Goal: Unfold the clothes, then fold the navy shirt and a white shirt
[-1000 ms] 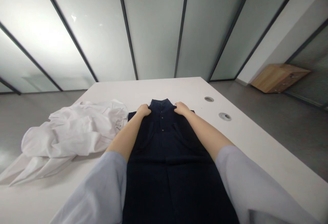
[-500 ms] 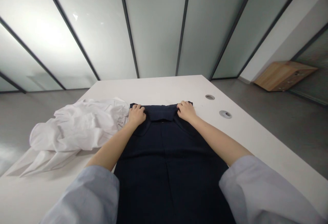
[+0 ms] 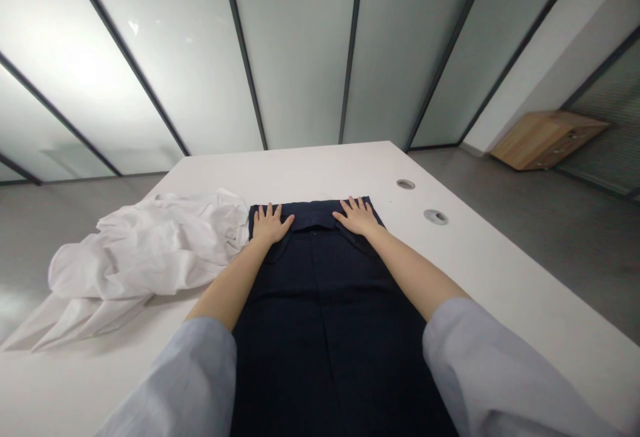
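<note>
A person in light grey-blue sleeves presses both hands on a dark navy cloth garment with a centre seam (image 3: 320, 304), laid out along the middle of a smooth white tabletop (image 3: 500, 304). The garment's long axis runs from the near edge of the view toward the far side of the table, its seam leaning slightly left at the far end; there, a folded-over navy band (image 3: 313, 209) lies crosswise, forming a nearly straight far edge. The left hand (image 3: 269, 225) rests at the far left corner and the right hand (image 3: 356, 217) at the far right corner, palms down, fingers spread and extended forward along the cloth, thumbs turned inward toward each other. Just to the left sits a crumpled heap of white fabric (image 3: 155, 247), its loose end trailing toward the near left; whether it touches the garment is hard to tell. Two round grey cable grommets (image 3: 436, 216) line the right side of the table. Beyond stand frosted glass panels in dark frames (image 3: 295, 50), with a light wooden cabinet (image 3: 543, 138) at far right on the grey floor (image 3: 565, 224).
</note>
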The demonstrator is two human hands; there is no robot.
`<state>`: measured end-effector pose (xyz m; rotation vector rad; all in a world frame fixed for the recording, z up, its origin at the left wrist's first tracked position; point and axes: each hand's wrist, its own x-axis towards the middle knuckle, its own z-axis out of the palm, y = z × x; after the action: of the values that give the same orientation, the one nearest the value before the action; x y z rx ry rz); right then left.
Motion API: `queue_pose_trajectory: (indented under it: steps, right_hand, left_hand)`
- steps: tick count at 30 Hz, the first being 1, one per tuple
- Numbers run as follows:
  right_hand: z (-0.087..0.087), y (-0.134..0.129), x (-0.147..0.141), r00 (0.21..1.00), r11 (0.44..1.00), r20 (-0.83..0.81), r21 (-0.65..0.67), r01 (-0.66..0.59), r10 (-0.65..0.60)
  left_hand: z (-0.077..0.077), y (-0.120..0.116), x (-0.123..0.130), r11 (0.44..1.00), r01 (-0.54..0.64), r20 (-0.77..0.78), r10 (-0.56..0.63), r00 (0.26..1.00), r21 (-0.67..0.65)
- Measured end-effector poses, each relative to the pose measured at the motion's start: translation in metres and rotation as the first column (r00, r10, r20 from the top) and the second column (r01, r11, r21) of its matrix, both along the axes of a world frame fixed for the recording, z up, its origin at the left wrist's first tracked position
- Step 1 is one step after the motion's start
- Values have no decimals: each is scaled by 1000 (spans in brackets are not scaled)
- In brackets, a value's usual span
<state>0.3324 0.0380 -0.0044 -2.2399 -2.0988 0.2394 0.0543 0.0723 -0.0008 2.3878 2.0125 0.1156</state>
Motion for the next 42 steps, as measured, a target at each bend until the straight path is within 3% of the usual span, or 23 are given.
queue_pose_trajectory:
  steps: [5, 9, 13, 16, 19, 23, 28, 33, 38, 42]
  right_hand:
    - [1, 0, -1, 1000, 1000, -7, 24, -3, 4]
    - [1, 0, -1, 999, 999, -35, 35, -1, 2]
    - [4, 2, 2, 996, 997, -87, 70, 29, -23]
    - [11, -4, 2, 996, 988, -84, 151, 39, -26]
    - [21, -22, -5, 998, 979, -34, 198, -49, 57]
    - [25, -61, -24, 986, 981, -21, 107, -162, 165]
    - [12, -88, -42, 992, 991, -27, -47, -127, 126]
    - [2, -73, -42, 997, 995, -17, -55, -80, 79]
    - [1, -46, -37, 997, 997, -18, -24, -79, 79]
    - [3, -24, -31, 996, 996, -21, -5, -84, 84]
  left_hand:
    - [10, -25, 3, 979, 53, 12, -57, 998, 194]
    - [16, -51, 11, 993, 107, 20, -108, 994, 60]
    - [10, -63, 19, 983, 148, 23, -146, 989, -107]
    - [2, -61, 23, 982, 135, 3, -136, 991, -134]
    - [-1, -51, 26, 985, 127, -4, -128, 992, -113]
    - [3, -29, 32, 987, 111, -31, -115, 993, -118]
    - [10, -7, 38, 989, 147, -63, -148, 987, -29]
    - [15, -22, 41, 965, 190, -70, -180, 981, 183]
    - [14, -66, 32, 982, 180, -79, -175, 981, 58]
    - [4, -95, 24, 990, 141, -71, -142, 987, -24]
